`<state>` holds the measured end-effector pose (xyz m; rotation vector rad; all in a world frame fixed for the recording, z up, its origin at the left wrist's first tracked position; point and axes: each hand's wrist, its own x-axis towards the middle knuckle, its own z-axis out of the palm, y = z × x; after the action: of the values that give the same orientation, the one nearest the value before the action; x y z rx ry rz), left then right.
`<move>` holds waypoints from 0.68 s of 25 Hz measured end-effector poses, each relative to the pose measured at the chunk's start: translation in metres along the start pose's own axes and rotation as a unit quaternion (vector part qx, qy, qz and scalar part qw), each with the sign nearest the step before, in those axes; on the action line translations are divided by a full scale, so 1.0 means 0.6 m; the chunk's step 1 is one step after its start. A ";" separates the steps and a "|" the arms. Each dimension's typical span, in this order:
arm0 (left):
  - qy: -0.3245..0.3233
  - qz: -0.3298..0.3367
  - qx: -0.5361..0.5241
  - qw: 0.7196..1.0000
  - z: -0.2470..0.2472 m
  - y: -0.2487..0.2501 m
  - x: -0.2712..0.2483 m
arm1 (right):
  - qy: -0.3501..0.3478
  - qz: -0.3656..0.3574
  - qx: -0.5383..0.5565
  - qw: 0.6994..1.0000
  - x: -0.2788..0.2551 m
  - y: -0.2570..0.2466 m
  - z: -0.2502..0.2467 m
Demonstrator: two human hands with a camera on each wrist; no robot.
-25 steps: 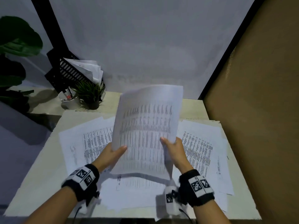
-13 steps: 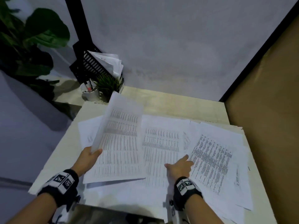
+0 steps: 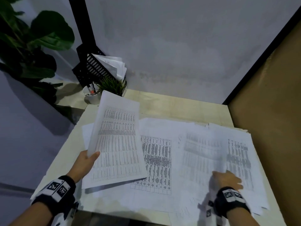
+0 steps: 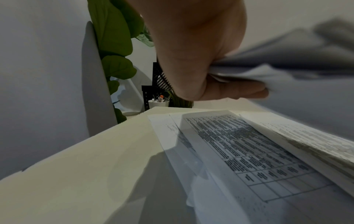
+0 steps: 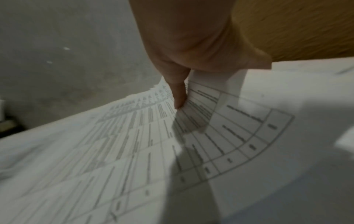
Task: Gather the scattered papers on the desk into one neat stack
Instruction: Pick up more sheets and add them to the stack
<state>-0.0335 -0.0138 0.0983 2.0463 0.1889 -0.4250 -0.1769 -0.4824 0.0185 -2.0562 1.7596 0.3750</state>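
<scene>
1. At the desk's (image 3: 187, 110) near right, the right hand (image 3: 227, 177) has shifted right and now pinches a blurred sheet (image 3: 202, 152), lifting it.
2. Left of it, the left hand (image 3: 86, 162) still grips the held papers (image 3: 117, 144) above the scattered papers (image 3: 156, 162).

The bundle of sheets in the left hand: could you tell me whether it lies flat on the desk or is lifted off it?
Lifted. The left hand grips the bundle by its edge, tilted above the desk.
</scene>
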 end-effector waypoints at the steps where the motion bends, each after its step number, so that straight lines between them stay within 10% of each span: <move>1: -0.010 0.006 0.000 1.000 0.003 0.006 -0.001 | 0.006 0.025 -0.020 0.999 0.027 0.023 -0.009; 17: -0.099 0.058 0.004 0.993 0.127 0.100 -0.026 | 0.022 -0.037 0.097 0.994 0.050 0.054 -0.106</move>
<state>-0.0461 -0.1090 0.1194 1.9957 -0.0527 -0.5533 -0.2072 -0.5426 0.0566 -1.9974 1.6668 0.1314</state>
